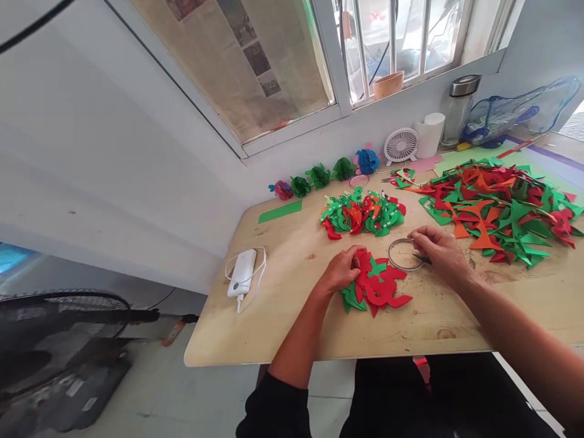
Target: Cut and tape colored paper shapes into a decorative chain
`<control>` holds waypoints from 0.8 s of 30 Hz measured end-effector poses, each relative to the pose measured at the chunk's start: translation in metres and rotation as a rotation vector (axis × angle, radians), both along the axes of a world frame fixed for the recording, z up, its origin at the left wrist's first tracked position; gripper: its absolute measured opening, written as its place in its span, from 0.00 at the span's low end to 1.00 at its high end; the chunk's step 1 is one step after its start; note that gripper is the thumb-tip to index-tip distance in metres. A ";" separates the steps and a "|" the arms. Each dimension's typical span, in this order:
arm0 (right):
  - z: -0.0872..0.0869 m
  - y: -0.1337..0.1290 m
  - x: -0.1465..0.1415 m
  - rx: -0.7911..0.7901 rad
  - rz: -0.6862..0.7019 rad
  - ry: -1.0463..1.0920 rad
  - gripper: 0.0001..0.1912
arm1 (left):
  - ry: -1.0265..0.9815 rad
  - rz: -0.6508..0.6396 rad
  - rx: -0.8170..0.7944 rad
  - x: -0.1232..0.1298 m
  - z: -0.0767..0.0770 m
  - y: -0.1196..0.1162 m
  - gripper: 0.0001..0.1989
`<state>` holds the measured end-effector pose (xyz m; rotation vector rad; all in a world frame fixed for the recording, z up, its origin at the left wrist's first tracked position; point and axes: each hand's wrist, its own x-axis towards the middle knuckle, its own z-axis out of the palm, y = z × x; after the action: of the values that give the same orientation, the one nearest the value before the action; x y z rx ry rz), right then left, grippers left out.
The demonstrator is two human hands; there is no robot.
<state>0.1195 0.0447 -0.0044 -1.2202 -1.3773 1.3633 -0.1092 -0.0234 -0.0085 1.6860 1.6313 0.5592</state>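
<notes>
My left hand [343, 269] has its fingers curled at the left edge of a small heap of red paper cut-outs [382, 289], pinching at one of them. A green star-shaped piece [376, 267] lies on top of this heap, and green cut-outs [353, 298] stick out beneath it. With closed fingertips my right hand [435, 248] grips the rim of a thin ring [391, 257], which looks like a narrow roll of tape. A dark pointed tool [422, 258] pokes out from under that hand; its other end is hidden.
Behind the hands lies a pile of red and green cut-outs [360, 213] with small white patches. A big scrap heap [497, 210] covers the right side. A power bank [243, 272] with cable lies left. Along the wall stand paper ornaments [318, 176] and a small fan [401, 146].
</notes>
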 end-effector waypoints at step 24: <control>-0.001 -0.003 -0.002 -0.003 0.075 0.010 0.16 | -0.844 0.624 0.233 0.002 0.017 -0.013 0.24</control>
<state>0.1177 0.0414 -0.0049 -1.1724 -1.4264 1.4219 -0.1075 -0.0363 0.0081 0.8151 1.4249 1.5627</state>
